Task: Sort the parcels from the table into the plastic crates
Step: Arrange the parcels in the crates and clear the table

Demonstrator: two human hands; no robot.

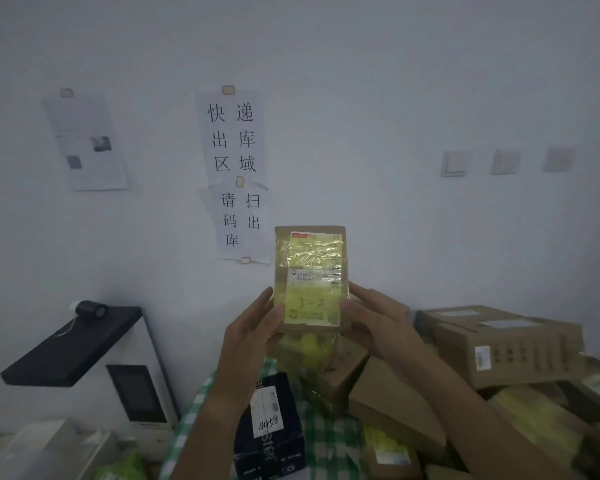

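Head view: small brown cardboard parcel with yellow-taped label (310,278), held upright before the wall above the table. Left hand (253,327) and right hand (374,323) grip its lower edges. Below: black labelled box (269,424), green-checked tablecloth (329,441), large cardboard carton (499,344).

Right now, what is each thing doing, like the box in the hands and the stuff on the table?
Small parcel: held upright, label facing the camera.
Left hand: holds the parcel's lower left edge.
Right hand: holds its lower right edge.
Black box: lying on the table.
Big carton: closed, atop the pile.
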